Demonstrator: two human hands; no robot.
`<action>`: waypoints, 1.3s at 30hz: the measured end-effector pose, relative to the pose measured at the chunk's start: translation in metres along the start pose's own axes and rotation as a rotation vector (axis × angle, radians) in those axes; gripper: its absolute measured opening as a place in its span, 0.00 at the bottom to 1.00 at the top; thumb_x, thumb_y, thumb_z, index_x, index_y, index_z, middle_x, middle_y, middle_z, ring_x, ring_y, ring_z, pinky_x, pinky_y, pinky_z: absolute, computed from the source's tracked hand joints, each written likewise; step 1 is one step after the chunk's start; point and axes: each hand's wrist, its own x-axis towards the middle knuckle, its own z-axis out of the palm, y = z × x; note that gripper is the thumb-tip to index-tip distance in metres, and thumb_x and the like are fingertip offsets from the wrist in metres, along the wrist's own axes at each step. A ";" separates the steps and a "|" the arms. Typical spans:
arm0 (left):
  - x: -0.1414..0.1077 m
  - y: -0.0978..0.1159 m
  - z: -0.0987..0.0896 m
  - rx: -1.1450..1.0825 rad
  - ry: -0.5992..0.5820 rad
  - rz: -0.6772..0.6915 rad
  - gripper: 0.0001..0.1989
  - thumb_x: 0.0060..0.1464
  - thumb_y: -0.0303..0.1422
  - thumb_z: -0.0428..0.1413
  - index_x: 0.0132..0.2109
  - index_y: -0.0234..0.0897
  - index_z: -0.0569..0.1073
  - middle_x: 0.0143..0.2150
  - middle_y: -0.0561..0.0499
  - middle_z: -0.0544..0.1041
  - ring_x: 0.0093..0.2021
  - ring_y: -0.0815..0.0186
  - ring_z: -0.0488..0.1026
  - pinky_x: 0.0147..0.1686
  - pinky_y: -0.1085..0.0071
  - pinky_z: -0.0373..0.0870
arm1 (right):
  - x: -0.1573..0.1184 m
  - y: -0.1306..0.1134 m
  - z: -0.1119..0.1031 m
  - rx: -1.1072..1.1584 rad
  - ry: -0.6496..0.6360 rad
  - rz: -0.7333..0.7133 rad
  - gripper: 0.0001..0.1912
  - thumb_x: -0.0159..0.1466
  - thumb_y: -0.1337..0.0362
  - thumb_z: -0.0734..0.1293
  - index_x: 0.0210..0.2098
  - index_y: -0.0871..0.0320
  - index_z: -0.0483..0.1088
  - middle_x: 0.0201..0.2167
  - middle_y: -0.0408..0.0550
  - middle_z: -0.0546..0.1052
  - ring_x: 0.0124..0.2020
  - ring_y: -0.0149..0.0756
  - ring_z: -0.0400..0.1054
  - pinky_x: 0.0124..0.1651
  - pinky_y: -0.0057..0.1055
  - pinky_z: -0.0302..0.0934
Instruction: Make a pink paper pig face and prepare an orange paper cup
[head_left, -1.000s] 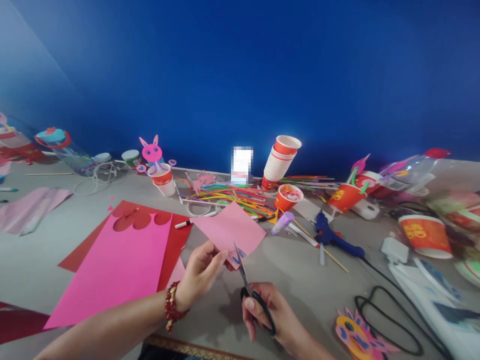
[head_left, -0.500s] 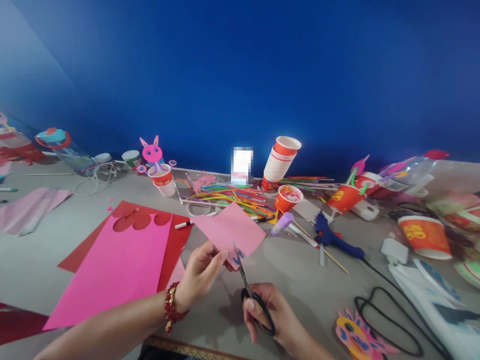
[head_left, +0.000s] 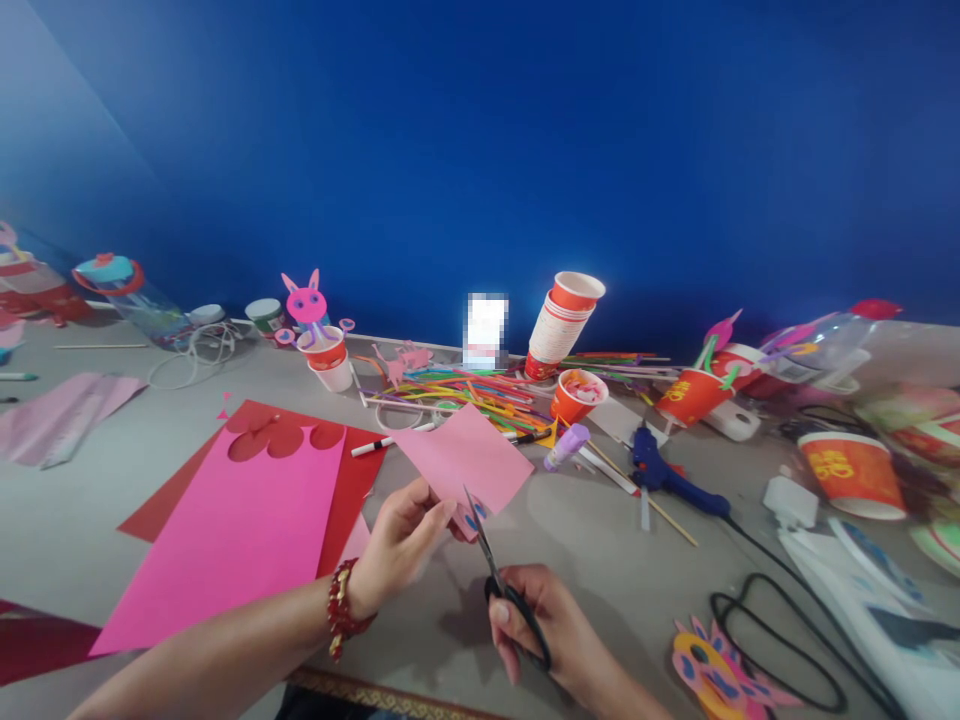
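A light pink sheet of paper (head_left: 472, 455) is pinched at its near corner by my left hand (head_left: 405, 540), thumb on top. Blue marks show on that corner, beside the scissor blades. My right hand (head_left: 547, 620) grips black-handled scissors (head_left: 517, 605), whose blades point up and away across the paper's near corner. To the left lies a bright pink sheet (head_left: 232, 540) with rounded pieces cut from its far edge, on top of red sheets (head_left: 172, 500). A purple glue stick (head_left: 567, 447) stands just right of the pink paper.
Several coloured sticks (head_left: 480, 390) lie behind the paper, near a tall stack of paper cups (head_left: 559, 325) and a cup of scraps (head_left: 579, 395). A blue glue gun (head_left: 667, 470) trails a black cord at right. A decorated rabbit cup (head_left: 326, 360) stands back left.
The scissors and both hands keep almost the same place. The whole view has shifted very slightly; nothing has been let go or taken up.
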 end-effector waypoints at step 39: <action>0.003 -0.002 -0.012 -0.017 -0.134 -0.014 0.17 0.64 0.38 0.50 0.35 0.31 0.76 0.32 0.43 0.80 0.37 0.61 0.76 0.40 0.68 0.70 | 0.000 -0.005 -0.001 -0.009 -0.011 0.069 0.36 0.47 0.28 0.65 0.17 0.57 0.61 0.08 0.39 0.64 0.10 0.23 0.51 0.17 0.24 0.43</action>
